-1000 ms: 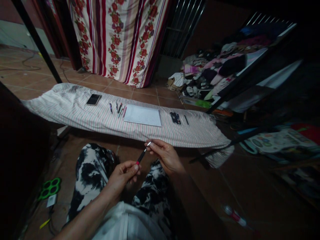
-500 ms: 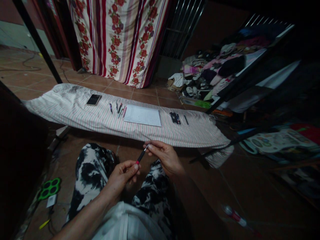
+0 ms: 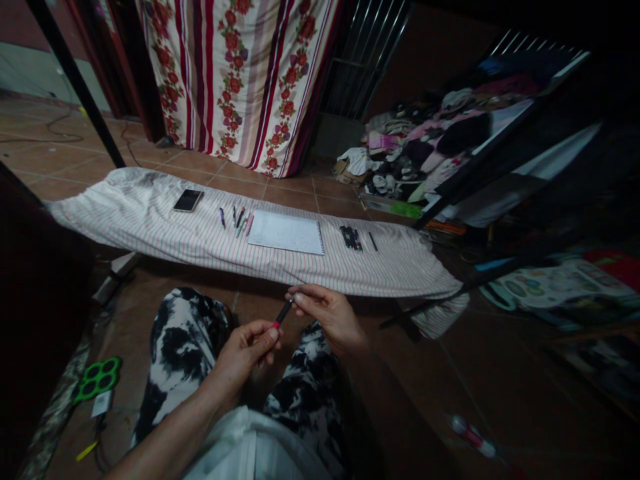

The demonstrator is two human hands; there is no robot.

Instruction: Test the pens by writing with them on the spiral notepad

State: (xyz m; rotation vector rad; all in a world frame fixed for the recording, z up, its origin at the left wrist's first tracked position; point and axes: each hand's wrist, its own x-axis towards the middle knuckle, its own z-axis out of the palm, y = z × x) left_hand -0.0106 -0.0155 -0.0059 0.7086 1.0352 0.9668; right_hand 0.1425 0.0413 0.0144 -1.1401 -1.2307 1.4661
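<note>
Both hands hold one black pen (image 3: 283,312) with a red band above my lap. My left hand (image 3: 245,350) pinches its lower red end, fingers closed. My right hand (image 3: 327,317) pinches the upper tip, fingers closed round it. Ahead lies a long striped cloth (image 3: 150,223) on the tiled floor. On it are a spiral notebook (image 3: 286,232), several pens (image 3: 236,217) to its left, a dark phone (image 3: 188,199) farther left, and more dark pens (image 3: 351,237) to its right.
A floral striped curtain (image 3: 240,73) hangs at the back. Piled clothes (image 3: 415,147) lie on a rack at the right. A green object (image 3: 97,377) sits on the floor at left, a small bottle (image 3: 473,437) at lower right. A dark pole (image 3: 75,80) slants at left.
My right hand's fingers have slid down over the pen's silver tip, which now is covered. The left hand has stayed still.
</note>
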